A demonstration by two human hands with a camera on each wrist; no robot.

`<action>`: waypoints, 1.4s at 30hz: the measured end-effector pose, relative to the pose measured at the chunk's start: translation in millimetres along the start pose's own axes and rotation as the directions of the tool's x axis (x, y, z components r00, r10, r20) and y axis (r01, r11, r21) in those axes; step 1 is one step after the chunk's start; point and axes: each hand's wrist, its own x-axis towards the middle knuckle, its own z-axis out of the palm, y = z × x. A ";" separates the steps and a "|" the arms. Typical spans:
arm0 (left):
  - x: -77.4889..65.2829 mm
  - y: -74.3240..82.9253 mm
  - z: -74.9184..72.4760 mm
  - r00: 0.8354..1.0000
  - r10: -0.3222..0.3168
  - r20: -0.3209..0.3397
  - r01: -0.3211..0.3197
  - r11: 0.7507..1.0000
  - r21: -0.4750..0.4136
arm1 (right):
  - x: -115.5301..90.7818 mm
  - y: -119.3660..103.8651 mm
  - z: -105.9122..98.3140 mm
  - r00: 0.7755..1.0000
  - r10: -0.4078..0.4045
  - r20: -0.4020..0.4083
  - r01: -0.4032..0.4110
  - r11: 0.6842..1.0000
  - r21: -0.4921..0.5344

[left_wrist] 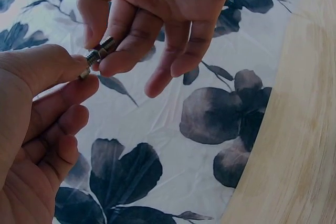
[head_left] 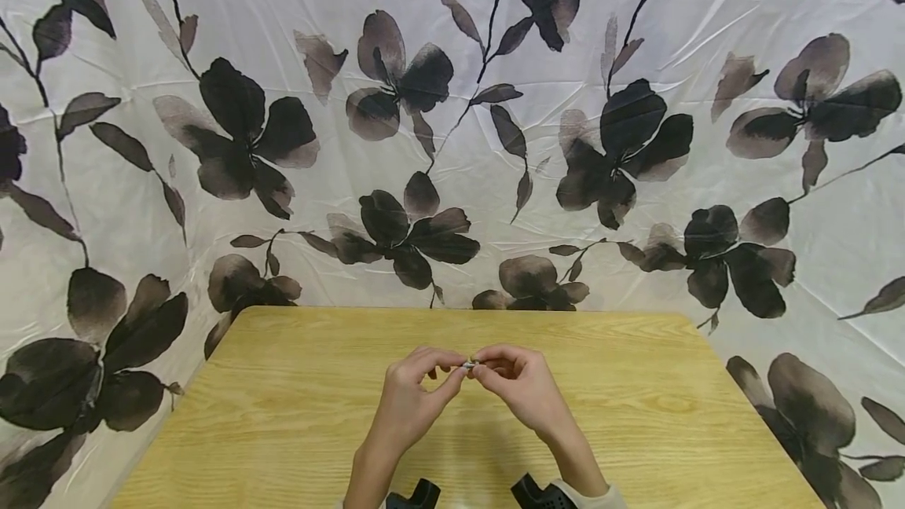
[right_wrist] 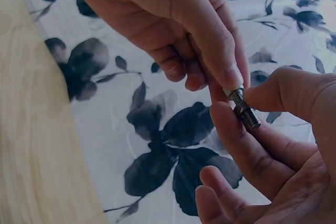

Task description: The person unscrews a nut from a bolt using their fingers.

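A small metal bolt (right_wrist: pixel 252 119) with a threaded shank is held between the two hands, above the table. Its head end (left_wrist: pixel 84 73) is pinched between the thumb and fingertips of my left hand (head_left: pixel 417 389). Partway along the threads sits a nut (right_wrist: pixel 242 109). From the opposite side, the thumb and index finger of my right hand (head_left: pixel 525 389) pinch at the nut, and the bolt's threaded tip sticks out past it. The fingertips of both hands nearly meet and partly hide the metal. The other fingers of the right hand hang loosely curved.
Below the hands lies a light wood-grain table (head_left: pixel 283 415). White cloth with dark flowers (head_left: pixel 537 203) hangs behind it and along both sides. Black wrist devices (head_left: pixel 540 492) show at the lower edge of the head view.
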 end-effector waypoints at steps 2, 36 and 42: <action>0.7 0.1 0.1 1.000 0.006 -0.007 -0.006 1.000 0.005 | 0.2 -0.3 0.2 1.000 -0.011 -0.004 0.011 1.000 0.001; 3.2 1.9 -2.6 0.999 0.041 -0.034 -0.042 0.998 -0.039 | -0.5 -1.8 0.5 0.992 0.026 -0.126 -0.034 0.997 -0.063; 1.9 3.3 -2.4 0.998 0.049 -0.036 -0.051 0.998 -0.039 | -2.3 -1.2 0.4 0.997 0.002 -0.077 -0.004 1.000 -0.030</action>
